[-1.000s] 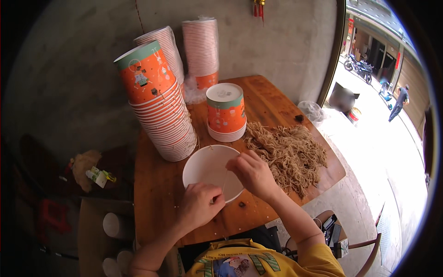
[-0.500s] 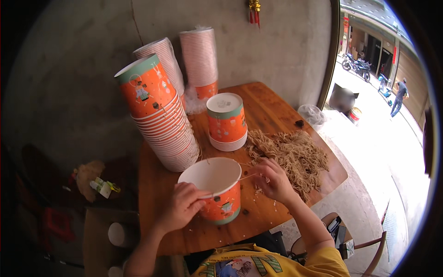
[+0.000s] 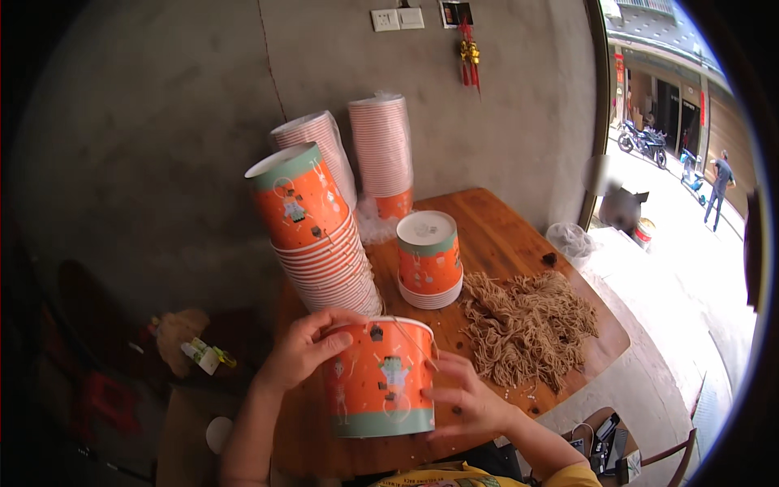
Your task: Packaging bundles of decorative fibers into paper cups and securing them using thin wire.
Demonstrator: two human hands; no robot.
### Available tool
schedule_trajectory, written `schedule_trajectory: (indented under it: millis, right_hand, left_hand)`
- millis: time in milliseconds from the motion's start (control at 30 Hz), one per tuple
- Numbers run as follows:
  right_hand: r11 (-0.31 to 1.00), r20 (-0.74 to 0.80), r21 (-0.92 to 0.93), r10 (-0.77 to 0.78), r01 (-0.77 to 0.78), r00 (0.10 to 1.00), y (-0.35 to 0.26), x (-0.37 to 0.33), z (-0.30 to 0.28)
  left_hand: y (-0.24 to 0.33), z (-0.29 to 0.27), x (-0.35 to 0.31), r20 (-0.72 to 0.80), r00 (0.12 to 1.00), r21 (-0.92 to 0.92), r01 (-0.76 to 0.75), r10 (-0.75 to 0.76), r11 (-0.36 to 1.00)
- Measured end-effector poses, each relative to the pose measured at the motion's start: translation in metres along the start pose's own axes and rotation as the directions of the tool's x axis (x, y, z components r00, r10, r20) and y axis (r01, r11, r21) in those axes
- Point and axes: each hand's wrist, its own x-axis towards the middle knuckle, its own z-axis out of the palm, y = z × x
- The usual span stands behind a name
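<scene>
Printed paper bucket (image 3: 361, 381), orange with a green band at its base, is held near the front of the counter (image 3: 519, 252), its white rolled rim uppermost. By the left hand (image 3: 307, 353) the rim is gripped, fingers curled over it and thumb pressed to the outer wall. The right hand (image 3: 471, 399) is half open, its parted fingertips set against the opposite side. Near it a thin tan cord (image 3: 412, 335) crosses the rim; whether it is pinched cannot be told.

Matching buckets are nested upside down in a short stack (image 3: 430, 260) and a tall, leaning stack (image 3: 304, 207), their rims forming close ridges. Behind, two stacks are sheathed in clear, crinkled plastic. Limp tan cords are heaped in a tangled pile (image 3: 531, 329) on the glossy, grained wood.

The bucket's interior is almost wholly hidden, and contact between its base and the counter cannot be made out. The yellow shirt (image 3: 454, 477) is cut off below; the left side is lost in shadow.
</scene>
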Motion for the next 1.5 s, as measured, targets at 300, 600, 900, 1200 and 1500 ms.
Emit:
schedule_trajectory:
  millis: [300, 600, 900, 1200, 1500]
  right_hand:
    - [0.892, -0.253, 0.445, 0.206, -0.075, 0.945, 0.017, 0.191, -0.091]
    - [0.8, -0.201, 0.588, 0.289, -0.121, 0.936, 0.074, 0.334, -0.092]
    - [0.727, -0.236, -0.429, 0.483, -0.537, 0.843, 0.176, 0.209, -0.084]
    - [0.556, -0.079, -0.603, 0.671, -0.572, 0.737, 0.225, 0.143, -0.061]
    - [0.728, -0.267, -0.517, 0.363, -0.45, 0.893, 0.231, 0.139, -0.07]
  left_hand:
    - [0.076, -0.053, 0.063, -0.114, 0.809, -0.126, -0.587, 0.576, 0.8]
    - [0.104, -0.127, 0.132, -0.266, 0.618, 0.492, -0.573, 0.74, 0.655]
    - [0.053, -0.166, 0.14, -0.378, 0.8, 0.5, -0.247, 0.466, 0.83]
    - [0.007, -0.16, 0.129, -0.432, 0.806, 0.424, -0.214, 0.404, 0.88]
    - [-0.064, 0.005, 0.066, -0.226, 0.634, 0.762, -0.358, 0.74, 0.54]
